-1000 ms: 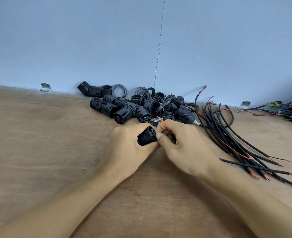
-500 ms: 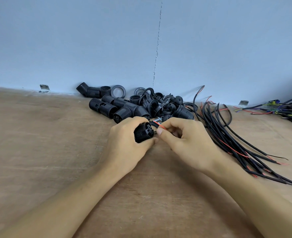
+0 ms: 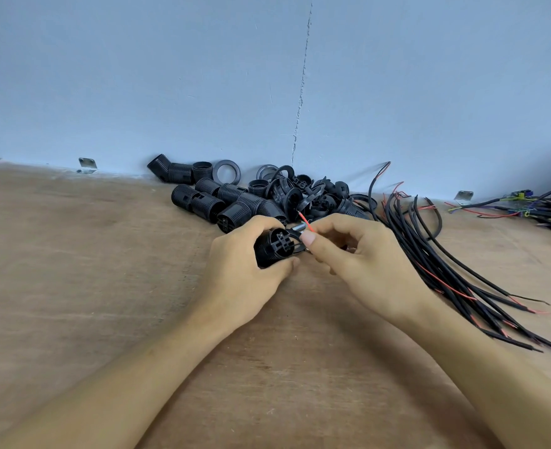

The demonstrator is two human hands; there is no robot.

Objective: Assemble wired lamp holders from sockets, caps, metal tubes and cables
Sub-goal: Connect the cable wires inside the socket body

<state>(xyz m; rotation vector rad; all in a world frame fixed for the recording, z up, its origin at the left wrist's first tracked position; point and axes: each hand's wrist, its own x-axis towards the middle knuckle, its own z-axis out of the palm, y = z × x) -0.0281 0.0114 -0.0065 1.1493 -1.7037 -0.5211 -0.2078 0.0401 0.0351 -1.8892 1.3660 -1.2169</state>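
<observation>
Moved: turned socket terminal end toward the camera, where it showed its ribbed side a second ago; parted from the right hand a little.
Left hand: wrapped round the socket's body, fingers and thumb curled, low over mid-worktop.
Right hand: pinching red wire between thumb and forefinger, other fingers curled; just beside the socket's face.
Tube: short, metal, lying between both hands, behind the thumb; touching the wire or not, cannot tell.
Pile: black sockets and rings heaped at the rear edge, against the wall, just behind the hands.
Cables: fanned from rear edge toward right edge, beside the right wrist.
Far bundle: at the right rear corner, well apart.
</observation>
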